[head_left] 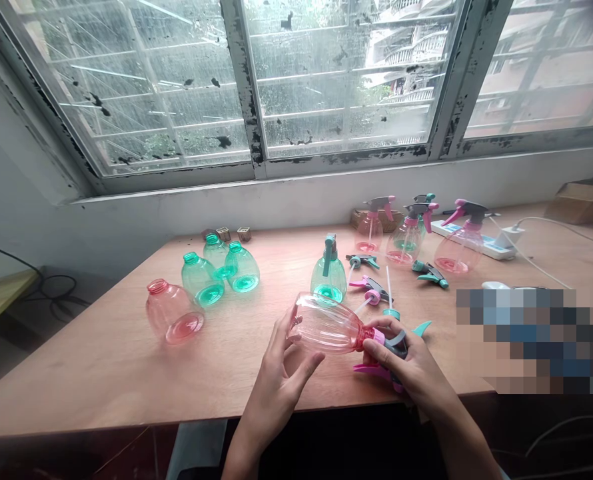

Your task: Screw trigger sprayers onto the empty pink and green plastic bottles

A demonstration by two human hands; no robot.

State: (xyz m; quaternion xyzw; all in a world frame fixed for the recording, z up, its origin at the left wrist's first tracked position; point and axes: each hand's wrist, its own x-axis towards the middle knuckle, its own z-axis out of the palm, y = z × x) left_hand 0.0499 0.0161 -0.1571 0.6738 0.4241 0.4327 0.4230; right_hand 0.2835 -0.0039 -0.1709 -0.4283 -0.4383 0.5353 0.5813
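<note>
In the head view, a pink bottle is held on its side above the near edge of the bench, its base toward the left hand and its neck toward the right hand. The left hand is spread wide, fingers around the base and thumb well apart from the plastic; it probably steadies the bottle rather than squeezing it. The right hand is closed around the grey spray head, its thumb by the pink collar at the neck, a hold that likely gives control over the joint. Lying the bottle sideways seems to put each end within reach of one hand.

To the left stand an uncapped pink bottle and three uncapped green bottles, grouped together and apart from the rest, perhaps for sorting. Loose spray heads lie beyond and beneath the right hand, apparently to be handy; one is partly hidden by that hand. A green bottle with a spray head stands just beyond the held one. Farther right, several bottles with spray heads fitted stand near the wall and the power strip, presumably out of the hands' way.
</note>
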